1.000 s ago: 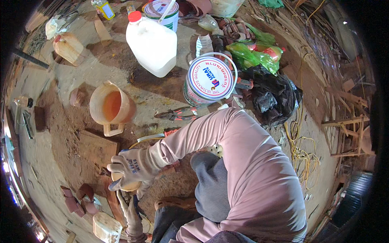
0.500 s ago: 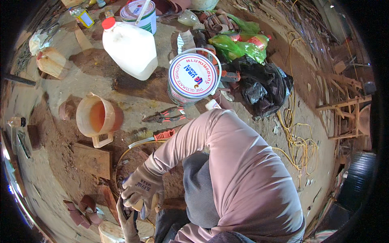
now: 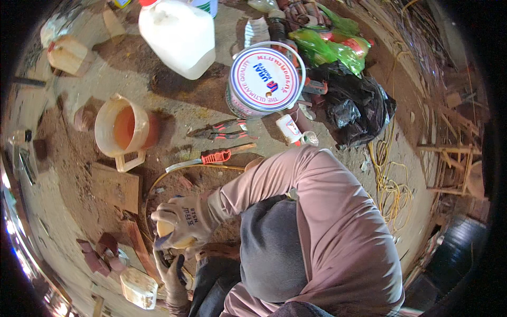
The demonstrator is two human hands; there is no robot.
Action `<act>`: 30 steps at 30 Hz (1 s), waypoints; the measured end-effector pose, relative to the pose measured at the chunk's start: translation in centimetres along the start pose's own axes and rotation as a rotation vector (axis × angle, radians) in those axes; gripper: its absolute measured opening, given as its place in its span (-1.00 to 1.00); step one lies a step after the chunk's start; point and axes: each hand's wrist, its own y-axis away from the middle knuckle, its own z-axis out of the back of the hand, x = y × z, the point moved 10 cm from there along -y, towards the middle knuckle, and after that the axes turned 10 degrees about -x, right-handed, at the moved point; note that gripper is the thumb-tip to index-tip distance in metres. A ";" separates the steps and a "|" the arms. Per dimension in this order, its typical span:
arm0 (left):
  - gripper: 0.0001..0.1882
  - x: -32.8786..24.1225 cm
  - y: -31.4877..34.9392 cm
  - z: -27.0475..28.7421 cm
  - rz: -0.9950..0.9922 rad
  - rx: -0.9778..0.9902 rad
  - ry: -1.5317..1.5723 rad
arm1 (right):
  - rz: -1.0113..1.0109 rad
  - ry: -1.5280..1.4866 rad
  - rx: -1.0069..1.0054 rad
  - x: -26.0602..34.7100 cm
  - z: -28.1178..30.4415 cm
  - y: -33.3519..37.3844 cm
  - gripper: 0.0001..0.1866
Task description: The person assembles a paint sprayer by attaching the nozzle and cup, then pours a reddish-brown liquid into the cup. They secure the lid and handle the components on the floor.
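Observation:
My right hand (image 3: 185, 224), in a grey work glove, reaches across to the lower left, its fingers curled round a pale yellowish rounded piece (image 3: 166, 228) whose kind I cannot make out. Just below it is my left hand (image 3: 171, 274), also gloved, its fingers bent close under the right hand at something dark. What the left hand grips is mostly hidden. Beside the hands lie a strip of wood (image 3: 140, 248) and pieces of brown sandpaper-like sheet (image 3: 103, 256). A cut pale plastic container (image 3: 139, 288) stands next to my left hand.
Ahead are a jug of reddish liquid (image 3: 119, 127), a flat board (image 3: 116, 186), pliers (image 3: 222, 129) and a red-handled tool (image 3: 216, 157). Farther off stand a lidded paint can (image 3: 265, 79) and a white jug (image 3: 179, 39). Black plastic bag (image 3: 354, 111) and yellow cord (image 3: 391, 185) lie right.
My right hand has moved up with the pale piece, which shows more now. The left hand shows more below it. The view has shifted, uncovering a small white container by the right arm.

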 end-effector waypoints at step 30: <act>-0.36 -1.9 -1.7 1.6 -0.523 -0.263 -0.290 | -0.159 0.338 0.617 -3.5 -1.5 -5.2 0.11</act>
